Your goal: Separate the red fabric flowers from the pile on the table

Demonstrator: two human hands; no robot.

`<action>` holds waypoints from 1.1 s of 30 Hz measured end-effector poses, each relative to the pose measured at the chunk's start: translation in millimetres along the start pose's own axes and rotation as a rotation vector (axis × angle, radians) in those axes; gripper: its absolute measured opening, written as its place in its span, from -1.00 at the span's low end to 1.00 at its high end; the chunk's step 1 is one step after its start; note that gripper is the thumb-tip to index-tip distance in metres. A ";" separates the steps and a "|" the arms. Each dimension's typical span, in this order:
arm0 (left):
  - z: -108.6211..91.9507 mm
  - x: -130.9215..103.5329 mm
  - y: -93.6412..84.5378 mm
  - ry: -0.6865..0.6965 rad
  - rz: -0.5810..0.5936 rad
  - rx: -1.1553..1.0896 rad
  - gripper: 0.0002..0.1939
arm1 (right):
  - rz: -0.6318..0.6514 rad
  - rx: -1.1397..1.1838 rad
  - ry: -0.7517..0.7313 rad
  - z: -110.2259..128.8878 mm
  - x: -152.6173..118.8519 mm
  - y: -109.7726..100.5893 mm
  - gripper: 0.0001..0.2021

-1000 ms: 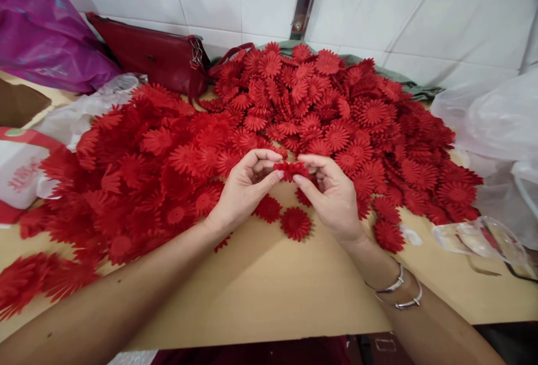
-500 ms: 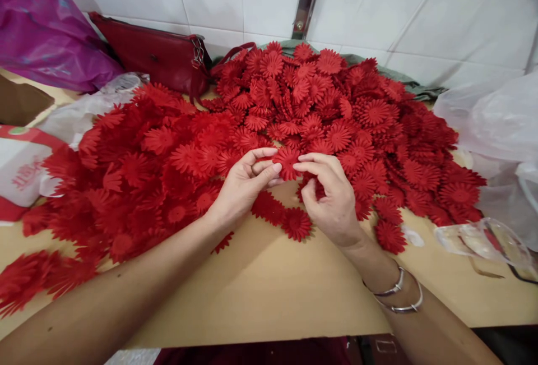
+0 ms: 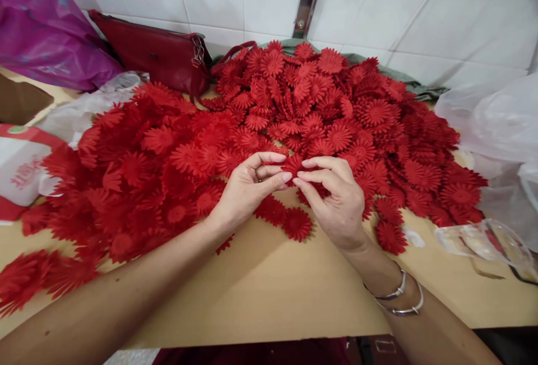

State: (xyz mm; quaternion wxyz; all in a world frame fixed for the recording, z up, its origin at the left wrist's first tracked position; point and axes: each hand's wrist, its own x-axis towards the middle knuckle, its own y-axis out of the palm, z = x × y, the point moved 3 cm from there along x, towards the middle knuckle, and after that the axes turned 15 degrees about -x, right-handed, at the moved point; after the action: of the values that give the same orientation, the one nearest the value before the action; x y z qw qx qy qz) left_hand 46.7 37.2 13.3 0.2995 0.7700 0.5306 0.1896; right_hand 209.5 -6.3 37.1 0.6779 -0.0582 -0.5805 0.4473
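Observation:
A small red petal-edged flower piece (image 3: pixel 293 166) is held above the table between both hands. My left hand (image 3: pixel 252 184) pinches its left side between thumb and fingers. From the right, my right hand (image 3: pixel 334 197) grips the other edge with thumb and fingertips, partly covering it. Just below the hands, another red flower piece (image 3: pixel 297 223) lies flat on the table. A large heap of red flower pieces (image 3: pixel 374 112) rises behind and to the right, and a looser heap (image 3: pixel 138 169) spreads on the left.
A dark red handbag (image 3: pixel 143 48) leans on the tiled wall behind the heaps. A purple bag (image 3: pixel 46 28) stands at the far left. Clear plastic bags (image 3: pixel 491 112) and a clear plastic piece (image 3: pixel 479 241) lie at the right. The wooden table (image 3: pixel 260 286) has its edge nearest me.
My right thumb has come forward from its curled position to the flower piece, and the right fingers have closed on it. The piece has shifted slightly right and appears more tilted.

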 end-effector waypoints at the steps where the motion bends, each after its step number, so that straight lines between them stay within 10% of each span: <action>1: -0.1 -0.2 0.8 -0.003 0.007 0.001 -0.56 | 0.010 0.008 0.014 -0.5 0.0 0.5 -0.93; 17: 1.1 3.9 -9.5 0.041 -0.034 0.097 -0.57 | -0.018 0.394 0.513 -41.1 -9.9 19.0 -0.86; 33: -20.5 -1.3 -9.5 0.567 -0.206 0.165 -0.66 | 0.000 0.671 0.640 -34.4 -6.5 21.8 -0.70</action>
State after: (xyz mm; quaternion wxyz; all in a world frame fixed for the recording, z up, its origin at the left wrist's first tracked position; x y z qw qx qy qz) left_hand 27.0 43.8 22.4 0.0937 0.6502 0.6818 0.3220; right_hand 227.1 17.4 8.3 0.8042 0.0294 -0.1651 0.5701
